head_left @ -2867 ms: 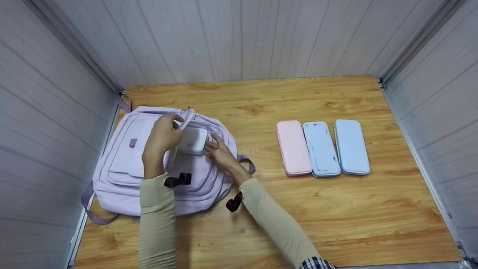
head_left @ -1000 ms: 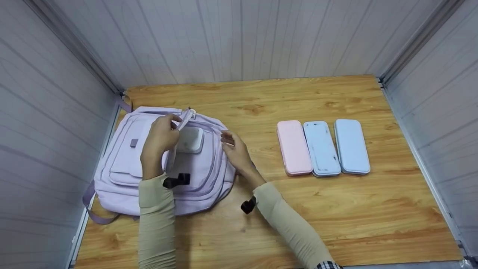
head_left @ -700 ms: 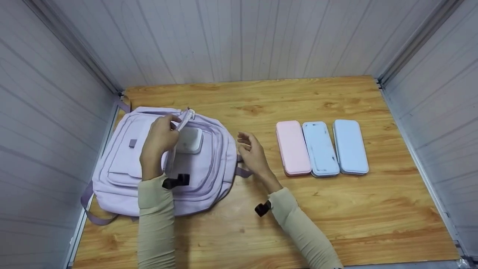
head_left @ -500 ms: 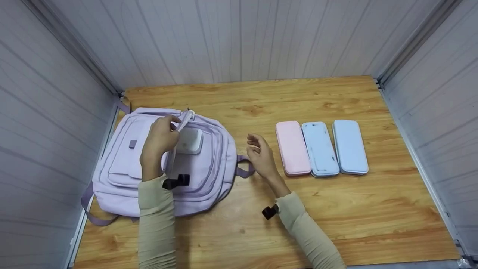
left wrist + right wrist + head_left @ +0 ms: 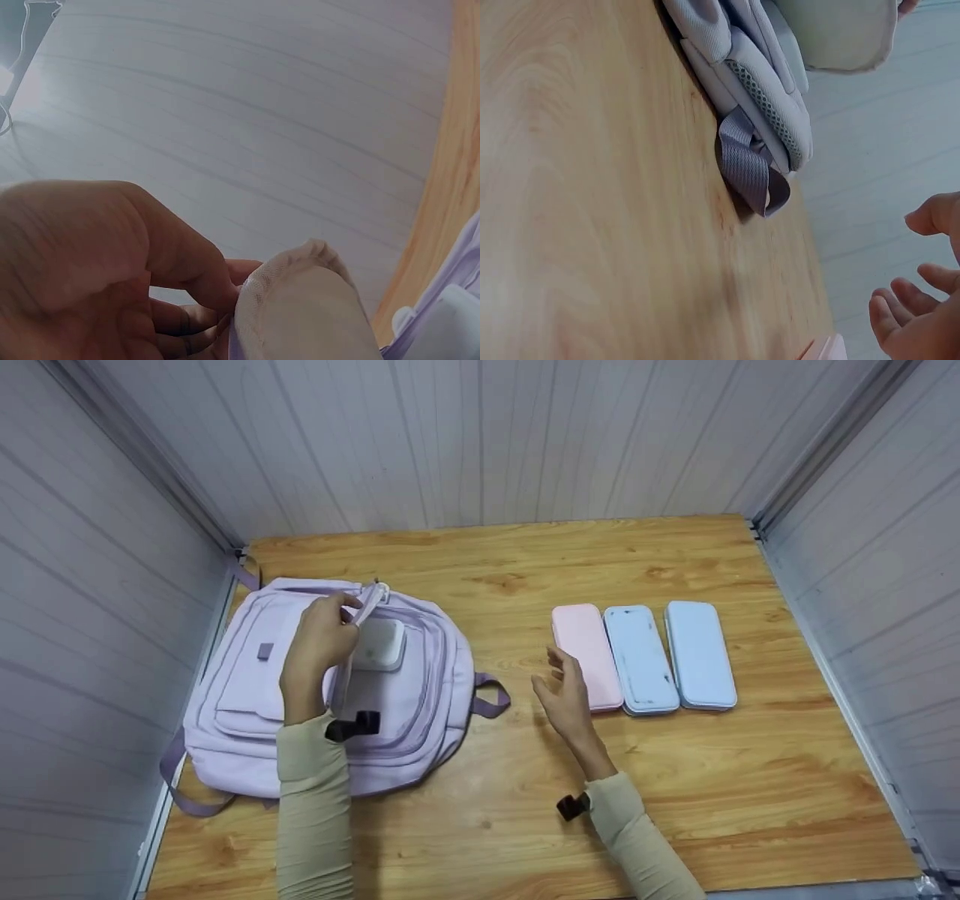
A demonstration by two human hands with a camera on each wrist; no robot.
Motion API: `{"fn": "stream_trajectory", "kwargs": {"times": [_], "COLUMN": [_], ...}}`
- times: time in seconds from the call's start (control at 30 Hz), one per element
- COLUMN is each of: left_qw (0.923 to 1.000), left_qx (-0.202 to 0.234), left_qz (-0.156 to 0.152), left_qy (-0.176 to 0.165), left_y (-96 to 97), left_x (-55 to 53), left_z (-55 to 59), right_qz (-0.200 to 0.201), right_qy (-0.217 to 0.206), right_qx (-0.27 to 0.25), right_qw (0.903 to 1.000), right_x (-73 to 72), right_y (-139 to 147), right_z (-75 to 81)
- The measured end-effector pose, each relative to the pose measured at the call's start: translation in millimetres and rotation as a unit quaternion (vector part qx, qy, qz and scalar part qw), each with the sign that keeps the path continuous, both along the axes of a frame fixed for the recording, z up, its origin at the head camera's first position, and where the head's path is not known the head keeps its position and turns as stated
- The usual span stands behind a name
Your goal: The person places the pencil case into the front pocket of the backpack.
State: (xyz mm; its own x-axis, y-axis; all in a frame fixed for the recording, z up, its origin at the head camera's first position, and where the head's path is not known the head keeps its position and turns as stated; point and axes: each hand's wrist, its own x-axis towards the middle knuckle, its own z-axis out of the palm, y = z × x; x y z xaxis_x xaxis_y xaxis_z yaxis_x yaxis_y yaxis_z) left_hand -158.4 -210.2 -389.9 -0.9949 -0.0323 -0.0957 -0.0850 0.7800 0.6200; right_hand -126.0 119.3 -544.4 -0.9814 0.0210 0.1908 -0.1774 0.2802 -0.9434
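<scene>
A lilac backpack (image 5: 255, 757) lies on the left of the wooden table, its main compartment unzipped. With thumb and fingers my left hand (image 5: 322, 634) pinches the edge of the backpack's flap (image 5: 307, 315), lifting it. Under the flap a white case (image 5: 381, 645) lies inside, partly hidden. My right hand (image 5: 566, 697) holds nothing, its fingers loosely bent and parted, and overlaps the near left side of a pink pencil case (image 5: 589, 652) in the head view. Right of that lie a marked light blue pencil case (image 5: 641, 660) and a plain light blue one (image 5: 701, 656).
Grey panel walls (image 5: 480, 442) enclose the table (image 5: 495, 802) at the back and both sides. A purple strap loop (image 5: 491, 697) sticks out from the backpack's right side, between it and my right hand. Another strap (image 5: 187, 795) trails at its lower left.
My right hand has let go of the white case, left the backpack and moved right to the pink pencil case. The white case sits deeper under the flap. My left hand keeps its hold.
</scene>
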Motion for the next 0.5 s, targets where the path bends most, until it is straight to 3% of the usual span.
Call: {"fn": "stream_trajectory", "kwargs": {"times": [0.1,0.5], "left_qw": [1.0,1.0], "left_qx": [0.002,0.007], "left_qz": [0.001,0.001], "left_qy": [0.0,-0.002], "left_y": [0.1,0.5], "left_x": [0.0,-1.9], "left_z": [-0.7,-2.7], "right_qz": [-0.028,-0.109], "right_qy": [-0.008,-0.032], "right_qx": [0.001,0.017], "right_qw": [0.9996,0.9934], "right_x": [-1.8,16.3], "right_y": [10.1,35.3], "right_z": [-18.6,-29.8]}}
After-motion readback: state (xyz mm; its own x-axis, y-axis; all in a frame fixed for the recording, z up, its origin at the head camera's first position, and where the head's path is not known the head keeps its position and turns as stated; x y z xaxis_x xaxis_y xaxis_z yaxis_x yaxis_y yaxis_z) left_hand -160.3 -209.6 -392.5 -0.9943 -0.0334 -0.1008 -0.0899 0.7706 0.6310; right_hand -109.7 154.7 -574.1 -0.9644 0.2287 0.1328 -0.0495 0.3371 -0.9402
